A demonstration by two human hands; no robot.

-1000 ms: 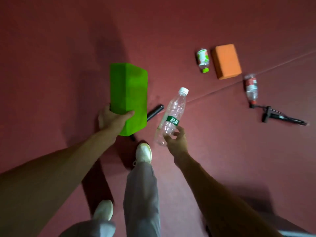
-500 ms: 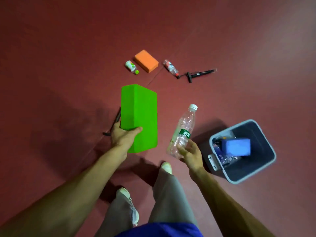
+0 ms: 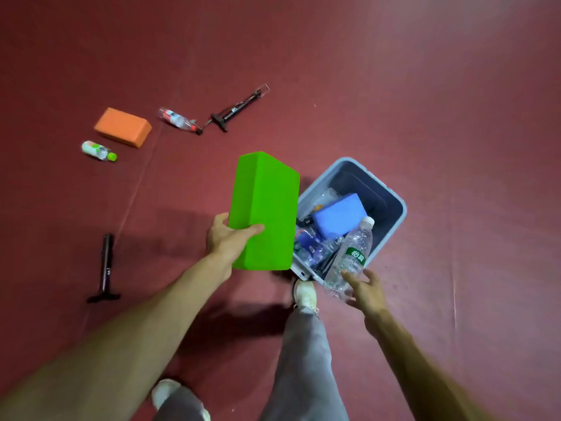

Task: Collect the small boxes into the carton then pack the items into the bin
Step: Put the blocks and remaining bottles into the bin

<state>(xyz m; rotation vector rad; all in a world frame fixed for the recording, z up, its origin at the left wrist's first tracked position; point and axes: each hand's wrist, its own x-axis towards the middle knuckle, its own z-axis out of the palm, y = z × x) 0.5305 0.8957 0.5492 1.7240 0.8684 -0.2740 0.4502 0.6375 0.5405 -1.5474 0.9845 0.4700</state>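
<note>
My left hand grips a bright green foam block by its lower left edge and holds it upright just left of the grey bin. My right hand holds the base of a clear plastic water bottle with a green label; the bottle tilts over the bin's near rim. Inside the bin lie a blue block and several crushed bottles. The green block hides the bin's left wall.
On the red floor at the far left lie an orange block, a small green-capped bottle, a red-labelled bottle and a black pump. Another black pump lies at the left. My shoe touches the bin.
I have turned and stepped toward the bin, which now sits right in front of me. Both hands carried the green block and the bottle up to its rim.
</note>
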